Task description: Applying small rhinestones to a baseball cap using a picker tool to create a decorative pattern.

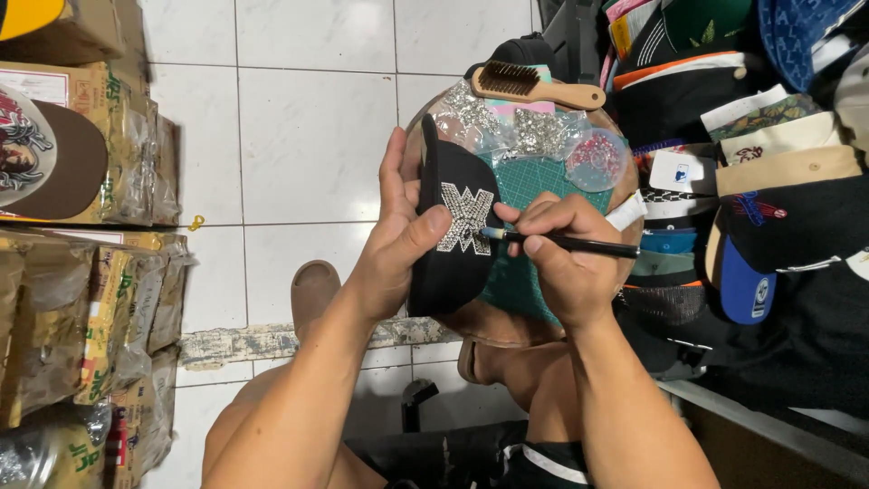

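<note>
Stone-setting is under way, I'd say: the left hand (398, 249) clamps the black cap (453, 235) on the round table (507, 321); the right hand (566, 263) pinches a pen (561, 242) at its emblem (466, 217). Next placement wants steadiness.

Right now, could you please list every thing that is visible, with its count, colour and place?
cap: one, black with rhinestone emblem, on round table
pen tool: one, black, tip at emblem
cutting mat: one, green, under cap
brush: one, wooden, table's far edge
rhinestone bags: several, silver, beside brush
round dish: one, clear, pink beads
caps: many, mixed colours, right
boxes: several, brown, left
left hand: holds cap
right hand: holds pen tool
</note>
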